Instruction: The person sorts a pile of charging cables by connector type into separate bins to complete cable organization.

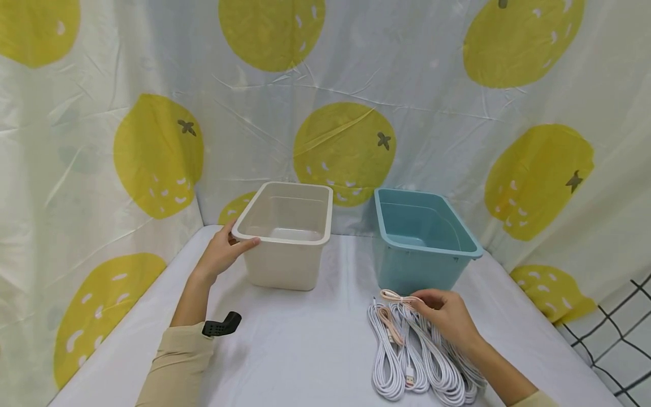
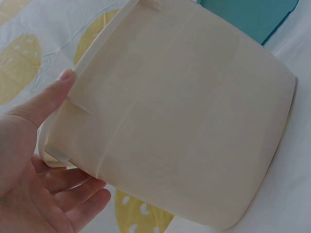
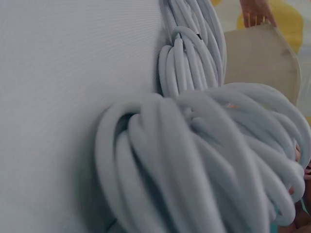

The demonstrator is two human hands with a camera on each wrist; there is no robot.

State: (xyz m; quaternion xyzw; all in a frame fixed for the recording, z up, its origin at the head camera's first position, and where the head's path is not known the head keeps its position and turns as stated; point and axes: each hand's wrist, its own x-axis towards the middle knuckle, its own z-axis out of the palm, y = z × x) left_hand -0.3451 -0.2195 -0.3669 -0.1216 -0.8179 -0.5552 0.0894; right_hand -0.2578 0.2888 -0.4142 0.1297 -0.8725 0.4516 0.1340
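Observation:
A beige plastic bin [image 1: 285,264] stands on the left of the table. My left hand [image 1: 220,253] grips its near left corner at the rim, thumb on the front and fingers around the side, as the left wrist view shows on the bin wall [image 2: 184,116]. On the right, several white coiled cables [image 1: 389,376] lie side by side before a teal bin [image 1: 419,270]. My right hand [image 1: 450,317] pinches the top end of one cable bundle [image 1: 432,353], near a peach-coloured loop [image 1: 399,297]. In the right wrist view, white coils [image 3: 180,165] hide most of that hand.
Both bins look empty inside. Behind them hangs a white curtain [image 1: 254,135] with yellow fruit prints. A dark wire grid [image 1: 617,339] is at the right edge. White cloth [image 1: 285,350] covers the table.

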